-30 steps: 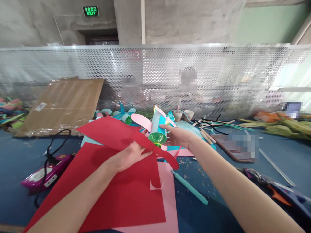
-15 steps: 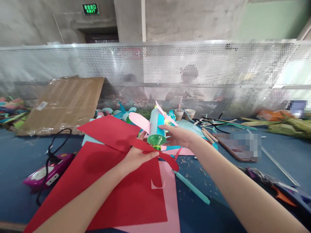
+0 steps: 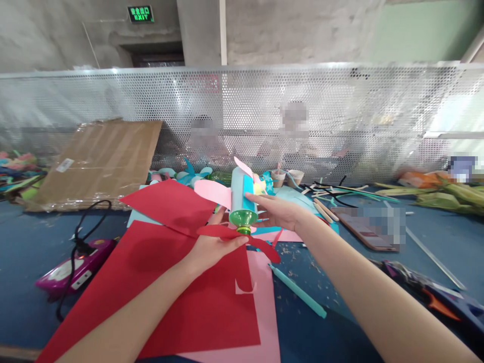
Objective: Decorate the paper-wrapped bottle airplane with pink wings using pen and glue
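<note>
My right hand grips a small green plastic bottle wrapped in light blue paper, with pink paper wings glued to its sides. It is held neck towards me above the table. My left hand pinches a curved red paper strip against the bottle's yellow cap. A large red paper sheet lies under my left forearm, on top of a pink sheet.
A purple glue gun with a black cord rests at the left. A flattened cardboard box leans on the perforated metal screen. A teal pen, wooden sticks, a phone and paper scraps lie on the blue table.
The bottle has tipped a little more upright and shifted slightly left. My left hand has let the big red sheet drop and brought the red strip up to the bottle's cap.
</note>
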{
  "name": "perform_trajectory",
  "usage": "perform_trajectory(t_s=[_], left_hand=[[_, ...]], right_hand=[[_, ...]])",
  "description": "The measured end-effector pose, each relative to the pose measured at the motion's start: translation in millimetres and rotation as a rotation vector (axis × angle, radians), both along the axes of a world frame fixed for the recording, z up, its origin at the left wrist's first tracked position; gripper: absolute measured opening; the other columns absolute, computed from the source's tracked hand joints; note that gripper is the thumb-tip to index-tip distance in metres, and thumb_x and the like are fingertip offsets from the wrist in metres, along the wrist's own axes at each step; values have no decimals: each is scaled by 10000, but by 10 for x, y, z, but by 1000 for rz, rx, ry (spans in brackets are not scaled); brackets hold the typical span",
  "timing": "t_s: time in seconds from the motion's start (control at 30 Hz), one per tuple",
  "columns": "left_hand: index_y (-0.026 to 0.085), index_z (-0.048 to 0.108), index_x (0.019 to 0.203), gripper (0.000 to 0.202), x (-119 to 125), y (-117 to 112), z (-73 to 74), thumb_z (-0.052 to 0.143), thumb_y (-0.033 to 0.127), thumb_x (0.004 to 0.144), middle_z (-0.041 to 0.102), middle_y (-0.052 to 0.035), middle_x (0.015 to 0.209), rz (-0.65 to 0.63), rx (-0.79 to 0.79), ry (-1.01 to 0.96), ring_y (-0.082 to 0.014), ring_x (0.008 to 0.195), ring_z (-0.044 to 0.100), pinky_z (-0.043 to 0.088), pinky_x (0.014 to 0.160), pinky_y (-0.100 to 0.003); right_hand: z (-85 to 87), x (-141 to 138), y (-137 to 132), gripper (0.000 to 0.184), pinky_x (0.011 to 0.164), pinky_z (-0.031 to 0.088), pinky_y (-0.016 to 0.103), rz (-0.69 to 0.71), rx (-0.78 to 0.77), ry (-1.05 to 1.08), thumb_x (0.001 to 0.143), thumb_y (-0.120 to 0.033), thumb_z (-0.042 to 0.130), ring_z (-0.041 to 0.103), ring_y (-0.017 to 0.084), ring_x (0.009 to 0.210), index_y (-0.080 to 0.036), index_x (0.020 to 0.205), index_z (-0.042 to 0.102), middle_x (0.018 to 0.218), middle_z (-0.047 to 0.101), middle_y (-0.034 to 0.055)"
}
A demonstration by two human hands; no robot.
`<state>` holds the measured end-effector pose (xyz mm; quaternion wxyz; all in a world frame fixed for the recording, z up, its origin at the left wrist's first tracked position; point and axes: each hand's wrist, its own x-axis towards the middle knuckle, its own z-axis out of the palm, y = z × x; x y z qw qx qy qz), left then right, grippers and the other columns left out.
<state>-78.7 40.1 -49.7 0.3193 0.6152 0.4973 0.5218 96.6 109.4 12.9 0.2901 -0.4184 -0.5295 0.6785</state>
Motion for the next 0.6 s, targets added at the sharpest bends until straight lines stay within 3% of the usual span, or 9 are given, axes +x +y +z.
perform_trajectory(t_s=[0.2,0.27,0.37,0.5,0.6], left_hand=[[215,643,1033,499,-7,13,-9,815,417,611,555,-145,1286,-19,-20,151,-397,1310,393,420,987,-553],[224,654,928,389,-19,43,-44,810,393,615,601,-123,1203,-20,-13,189,-370,1244,471,432,980,-535],[225,627,913,277,-42,90,-89,740,323,680,643,-79,1044,-28,19,221,-274,1046,606,484,937,-461],[218,632,773,40,-63,111,-76,624,238,739,640,-38,895,-83,77,262,-201,912,622,511,888,-364],[223,665,721,61,-66,100,-40,608,213,742,643,-42,882,-108,103,297,-206,921,612,496,898,-358]], right_hand=[[13,-19,-11,265,613,574,272,-50,20,-23,720,-368,755,624,145,703,-223,873,595,882,674,48],[9,2,40,244,591,567,260,-107,33,-25,734,-351,739,621,136,680,-213,860,583,855,668,39],[16,71,121,238,568,559,242,-223,93,-55,748,-344,724,612,122,659,-205,857,565,855,664,36],[49,158,164,217,574,556,231,-288,148,-74,781,-327,694,615,117,681,-202,915,579,934,673,49],[75,177,153,213,583,554,230,-286,146,-76,790,-313,685,622,119,703,-203,940,581,969,675,53]])
